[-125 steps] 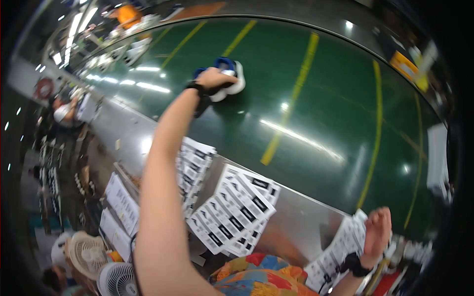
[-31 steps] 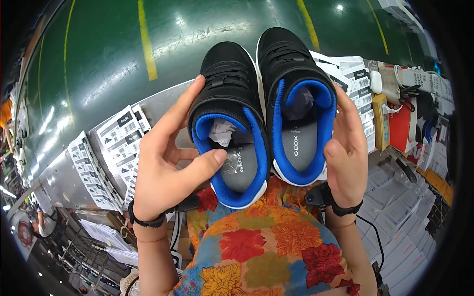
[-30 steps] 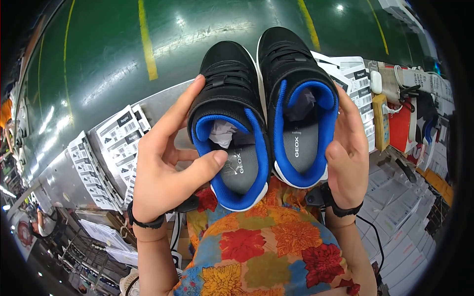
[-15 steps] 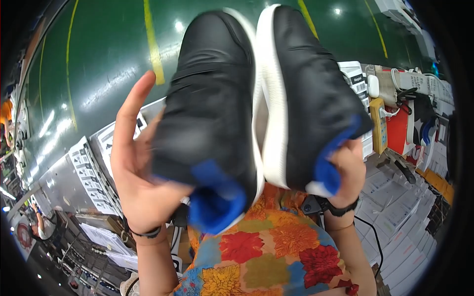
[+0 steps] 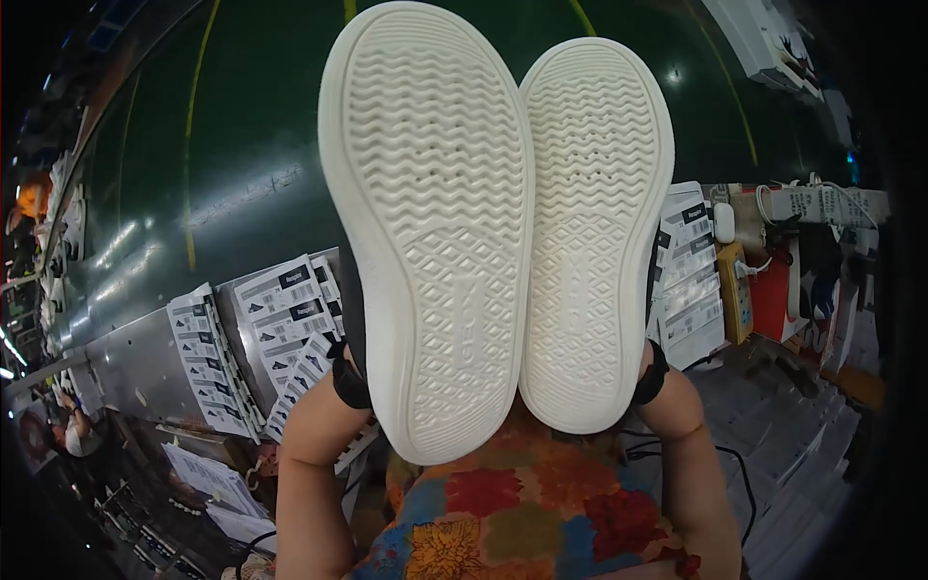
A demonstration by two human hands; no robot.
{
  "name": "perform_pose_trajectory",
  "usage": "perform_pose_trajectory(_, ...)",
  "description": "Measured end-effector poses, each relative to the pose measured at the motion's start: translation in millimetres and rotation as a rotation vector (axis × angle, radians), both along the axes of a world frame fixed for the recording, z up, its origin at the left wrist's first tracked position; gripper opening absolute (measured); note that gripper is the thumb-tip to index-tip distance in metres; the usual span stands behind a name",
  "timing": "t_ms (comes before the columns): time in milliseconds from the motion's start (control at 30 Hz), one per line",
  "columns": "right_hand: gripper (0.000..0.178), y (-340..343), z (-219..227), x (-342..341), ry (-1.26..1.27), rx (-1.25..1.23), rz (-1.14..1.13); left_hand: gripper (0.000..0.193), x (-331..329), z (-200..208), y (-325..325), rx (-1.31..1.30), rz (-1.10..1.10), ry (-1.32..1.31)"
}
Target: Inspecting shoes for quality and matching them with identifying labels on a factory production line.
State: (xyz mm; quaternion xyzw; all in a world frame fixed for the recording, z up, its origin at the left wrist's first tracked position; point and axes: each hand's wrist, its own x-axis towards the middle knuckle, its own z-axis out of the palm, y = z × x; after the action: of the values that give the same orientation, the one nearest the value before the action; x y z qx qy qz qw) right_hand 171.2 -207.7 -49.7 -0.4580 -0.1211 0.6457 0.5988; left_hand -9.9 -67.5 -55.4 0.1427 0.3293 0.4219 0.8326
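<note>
A pair of shoes is held up close in front of me, white soles facing me and toes pointing away. The left shoe [image 5: 435, 222] looks larger and overlaps the inner edge of the right shoe [image 5: 592, 222]. Wavy ridges cover the front of each sole, a diamond pattern the heel half. A sliver of black upper shows beside the left shoe. My left hand [image 5: 354, 362] is behind the left shoe, holding it; my right hand [image 5: 646, 360] holds the other from behind. The fingers of both are hidden, and dark bands circle both wrists.
A green conveyor belt [image 5: 261, 126] with yellow lines runs across the far side. Printed label sheets [image 5: 208, 362] lie on the metal ledge at left, and more label sheets [image 5: 694, 280] at right. Beyond those are a yellow power strip [image 5: 735, 290], cables and a red box [image 5: 770, 300].
Both shoes have been turned over: their black uppers and blue linings faced me before, and now the white soles do. My hands have gone out of sight behind them.
</note>
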Motion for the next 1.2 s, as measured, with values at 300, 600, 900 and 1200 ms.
perform_pose_trajectory(300, 0.052, 217.7, -71.7, 31.9, -0.541, 0.081, 0.030, 0.034, 20.8, 1.7, 171.9, 0.259, -0.225, 0.539)
perform_pose_trajectory(600, 0.030, 100.7, -48.6, -31.0, -1.074, 0.386, 0.513, 0.035, -139.1, 148.2, 23.0, 1.158, -0.694, 0.994)
perform_pose_trajectory(900, 0.035, 48.2, -72.5, -160.3, -1.244, 0.625, 1.282, 0.066, -204.8, -20.8, -77.0, 1.061, -0.629, 1.798)
perform_pose_trajectory(1200, 0.021, 93.0, -41.1, -130.8, -1.405, 0.673, 0.890, 0.023, -222.4, -11.7, -61.9, 0.384, -0.309, 1.049)
